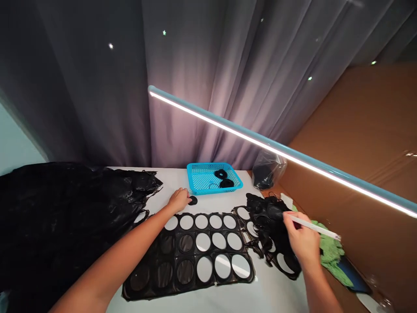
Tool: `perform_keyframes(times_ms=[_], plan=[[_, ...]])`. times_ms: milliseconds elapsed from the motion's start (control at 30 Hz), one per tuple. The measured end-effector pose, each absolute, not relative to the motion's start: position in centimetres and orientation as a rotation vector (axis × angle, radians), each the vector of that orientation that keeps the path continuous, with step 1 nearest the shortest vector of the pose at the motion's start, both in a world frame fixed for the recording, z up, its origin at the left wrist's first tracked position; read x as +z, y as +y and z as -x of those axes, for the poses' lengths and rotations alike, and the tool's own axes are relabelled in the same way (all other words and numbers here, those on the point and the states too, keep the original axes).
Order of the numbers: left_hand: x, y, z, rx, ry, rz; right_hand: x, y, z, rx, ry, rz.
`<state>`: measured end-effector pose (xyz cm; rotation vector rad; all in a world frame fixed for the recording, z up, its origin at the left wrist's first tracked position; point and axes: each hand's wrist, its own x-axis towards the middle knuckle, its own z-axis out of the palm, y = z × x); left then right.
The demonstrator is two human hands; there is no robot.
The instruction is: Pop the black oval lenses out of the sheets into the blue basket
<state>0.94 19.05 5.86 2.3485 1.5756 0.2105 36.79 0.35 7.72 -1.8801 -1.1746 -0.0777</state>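
My left hand (179,200) reaches over the white table, its fingers pinched at the edge of a small black disc (193,200) just in front of the blue basket. In my right hand (304,241) is a slim white stick-like tool (317,228), whose working tip I cannot make out. That hand is beside a crumpled heap of black sheet pieces (272,213). Between my arms lies a black sheet with rows of round openings (192,259). White shows through many openings; those at the left look dark.
A blue perforated basket (215,191) holds black ring-like pieces. Large black sheeting (65,217) covers the left side. A clear bag with black contents (265,169) and a green cloth (332,252) are at right. A lit tube lamp (260,138) crosses above; grey curtains hang behind.
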Motion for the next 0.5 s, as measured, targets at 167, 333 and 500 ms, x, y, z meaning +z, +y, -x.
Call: perform_keyframes(times_ms=[167, 333, 500], plan=[[6.9, 16.7, -3.5, 0.332, 1.396, -2.265, 7.1, 0.6, -30.0, 0.651, -1.223, 1.500], [7.8, 7.3, -7.2, 0.450, 1.093, -2.237, 6.3, -0.3, -24.3, 1.221, -1.230, 1.151], [8.8, 4.5, -4.2, 0.534, 1.111, -2.243, 7.7, -2.1, -26.9, 1.119, -1.298, 1.325]])
